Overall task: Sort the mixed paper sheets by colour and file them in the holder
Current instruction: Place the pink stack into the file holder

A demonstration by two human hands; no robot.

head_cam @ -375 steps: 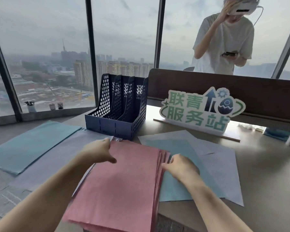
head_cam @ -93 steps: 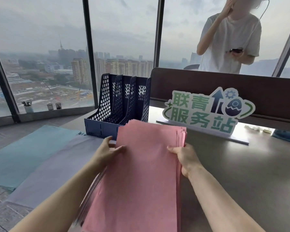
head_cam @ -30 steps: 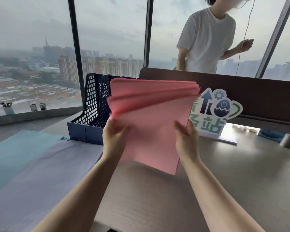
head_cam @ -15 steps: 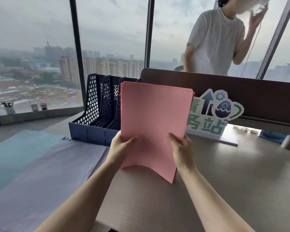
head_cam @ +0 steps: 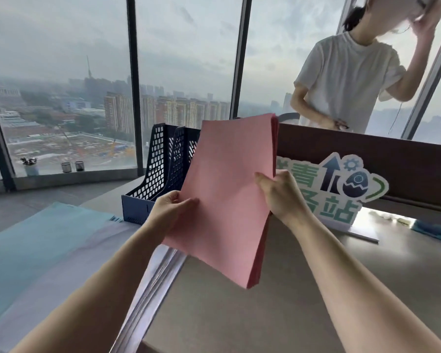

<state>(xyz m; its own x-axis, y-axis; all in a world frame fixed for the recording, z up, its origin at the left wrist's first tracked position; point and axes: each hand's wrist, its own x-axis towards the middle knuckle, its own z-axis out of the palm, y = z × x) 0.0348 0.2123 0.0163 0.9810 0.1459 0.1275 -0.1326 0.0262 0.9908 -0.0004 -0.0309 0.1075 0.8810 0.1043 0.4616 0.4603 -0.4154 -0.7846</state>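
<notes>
I held the pink paper stack [head_cam: 229, 194] up off the grey table [head_cam: 316, 289] between my hands, my left hand [head_cam: 172, 212] on its left edge and my right hand [head_cam: 281, 197] on its right edge. Behind it stood the dark blue perforated plastic file holder [head_cam: 161, 169], partly hidden by it. To my left, the pale lilac sheet pile [head_cam: 69, 276] lay on the table, with the light blue sheet pile [head_cam: 33, 240] further left. Right of the stack stood the green-and-white lettered cutout sign [head_cam: 341, 192], before the brown desk partition [head_cam: 405, 161]. Another person in a white T-shirt [head_cam: 346, 80] stood behind that partition.
</notes>
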